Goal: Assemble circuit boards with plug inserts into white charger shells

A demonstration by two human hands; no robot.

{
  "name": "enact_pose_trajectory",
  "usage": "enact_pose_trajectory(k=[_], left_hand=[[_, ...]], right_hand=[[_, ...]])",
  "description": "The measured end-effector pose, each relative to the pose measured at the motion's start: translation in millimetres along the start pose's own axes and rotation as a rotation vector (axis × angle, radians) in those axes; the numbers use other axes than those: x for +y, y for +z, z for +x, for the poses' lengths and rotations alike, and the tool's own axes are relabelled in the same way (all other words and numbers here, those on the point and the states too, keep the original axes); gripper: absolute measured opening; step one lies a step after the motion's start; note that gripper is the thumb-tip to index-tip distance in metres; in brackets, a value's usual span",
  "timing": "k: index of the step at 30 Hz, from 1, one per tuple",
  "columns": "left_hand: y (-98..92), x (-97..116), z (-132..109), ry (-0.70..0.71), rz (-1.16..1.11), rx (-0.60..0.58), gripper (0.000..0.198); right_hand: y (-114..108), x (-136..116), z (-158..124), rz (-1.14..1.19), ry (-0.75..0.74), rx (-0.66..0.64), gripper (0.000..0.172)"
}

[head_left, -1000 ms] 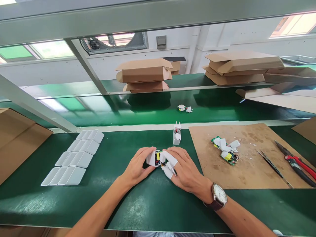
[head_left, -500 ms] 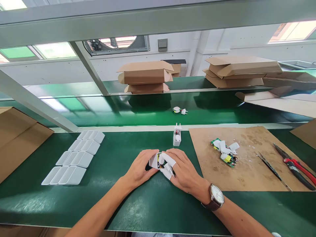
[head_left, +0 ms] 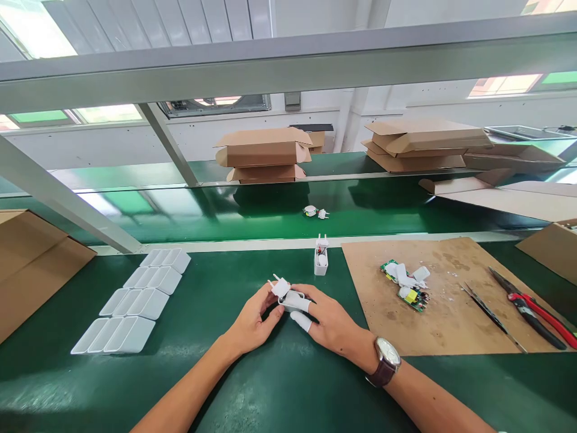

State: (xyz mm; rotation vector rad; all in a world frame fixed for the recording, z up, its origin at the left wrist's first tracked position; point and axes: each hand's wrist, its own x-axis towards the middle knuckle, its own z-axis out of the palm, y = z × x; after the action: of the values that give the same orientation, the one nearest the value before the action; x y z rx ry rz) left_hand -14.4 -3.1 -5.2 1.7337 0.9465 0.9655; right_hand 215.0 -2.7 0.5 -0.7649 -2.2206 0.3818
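Both my hands meet over the green mat and pinch a small white charger plug (head_left: pixel 280 288), its prongs pointing up and to the left. My left hand (head_left: pixel 250 323) grips it from the left with curled fingers. My right hand (head_left: pixel 325 321), with white finger cots on two fingers and a wristwatch on the wrist, holds it from the right. Just beyond stands another white charger shell (head_left: pixel 320 260), upright with its prongs up.
Rows of white plastic covers (head_left: pixel 134 301) lie at left. A brown board (head_left: pixel 451 300) at right carries circuit boards with white parts (head_left: pixel 406 284), tweezers (head_left: pixel 489 317) and red-handled cutters (head_left: pixel 532 307). Cardboard boxes (head_left: pixel 264 154) sit on the far shelf; two small parts (head_left: pixel 314 211) rest on the middle belt.
The plug has been turned over between my fingers: its open side with the circuit board showed before, now the prongs point up. The camera has tilted up a little.
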Motion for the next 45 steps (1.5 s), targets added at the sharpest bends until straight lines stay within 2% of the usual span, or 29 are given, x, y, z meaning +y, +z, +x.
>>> enact_pose_trajectory(k=[3,5,9,12,15,18,21,26,29,32,34,37,40,45], left_hand=[[1.7,-1.6,-2.8,-0.013,-0.027,-0.010,0.051],[1.2,-2.8,-4.5,0.001,-0.002,0.003,0.064],[-0.4,-2.4,-5.9,0.091,0.062,0.059,0.083],[0.3,0.6,-5.8,0.163,0.086,0.090,0.092],[1.6,2.3,-5.7,0.174,0.184,0.119,0.082],[1.3,1.1,-5.8,0.172,0.281,0.180,0.056],[-0.4,-0.5,-5.4,0.169,0.285,0.235,0.045],[-4.5,-0.8,-4.6,0.143,0.231,0.227,0.042],[-9.9,0.3,-4.1,0.194,0.156,0.199,0.054],[-20.0,3.0,2.4,0.248,0.049,0.257,0.061],[-30.2,5.7,14.2,0.200,0.046,0.331,0.054],[-47.3,10.2,45.9,0.003,0.196,0.384,0.051],[-57.2,12.7,90.4,-0.137,0.358,0.344,0.057],[-47.3,6.8,168.7,-0.149,0.394,0.224,0.047]], right_hand=[[3.0,3.7,-1.3,-0.047,-0.021,-0.057,0.038],[2.2,4.9,-1.2,-0.081,-0.051,-0.043,0.035],[-2.4,4.1,-0.6,-0.063,-0.028,0.043,0.038],[-3.7,3.8,-1.1,-0.043,-0.014,-0.014,0.036],[-1.3,4.5,-1.6,-0.045,-0.031,-0.067,0.029],[1.7,3.8,-0.8,-0.028,-0.025,-0.007,0.029],[2.5,2.2,0.5,-0.018,-0.010,0.008,0.029],[3.6,3.7,0.1,0.014,0.062,-0.041,0.023],[5.7,5.5,-0.9,-0.004,0.084,-0.040,0.021],[7.7,5.0,-1.5,-0.059,0.074,-0.091,0.018],[9.3,3.9,-1.6,-0.110,0.081,-0.115,0.016],[11.4,1.4,-0.2,-0.206,0.074,-0.171,0.016],[11.4,-2.1,4.2,-0.294,0.045,-0.259,0.015],[11.5,-6.3,11.3,-0.358,0.006,-0.287,0.005]])
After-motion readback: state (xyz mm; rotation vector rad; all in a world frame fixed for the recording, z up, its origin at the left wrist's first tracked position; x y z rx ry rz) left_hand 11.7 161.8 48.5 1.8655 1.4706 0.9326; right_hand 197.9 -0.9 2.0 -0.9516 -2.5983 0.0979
